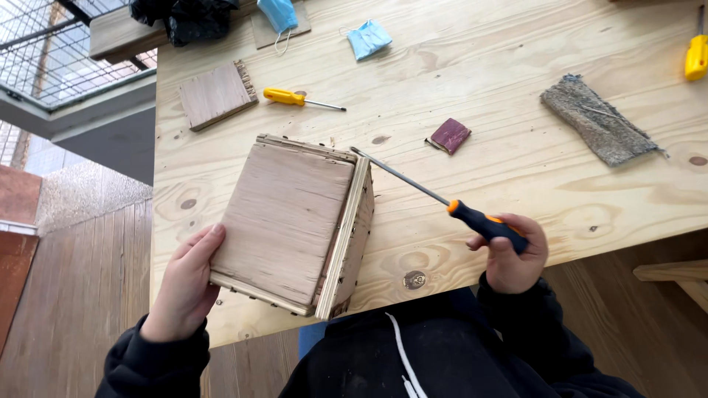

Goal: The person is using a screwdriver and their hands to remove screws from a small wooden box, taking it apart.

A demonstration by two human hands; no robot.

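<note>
I see a plywood box (295,225) lying near the desk's near edge, left of centre, turned so a broad flat panel faces up and a thin side panel (352,236) on its right stands slightly proud, edge plies showing. My left hand (184,284) rests flat against the box's near-left edge, fingers (206,239) spread along the panel, pressing rather than clasping. My right hand (512,254) is clenched around the black-and-orange handle of a long screwdriver (435,195); the shaft runs up-left and its tip sits right at the far-right corner of the box, touching or just beside the joint, can't tell which. Judging by the look: the box is stiff, light-to-moderate, rough-sawn, not slippery; the thin panels and glued or nailed seams look like the weak spots, so I'd hold it by the broad faces or solid corners, not by the proud side panel. The desk (516,155) is pale wood. Farther off: a small plywood square (215,94) far left, a yellow screwdriver (299,98) just right of it, a dark red sandpaper scrap (449,135) mid-desk, a grey rag (599,119) to the right, two blue face masks (367,38) at the far edge, another yellow tool (696,53) at the far right.
</note>
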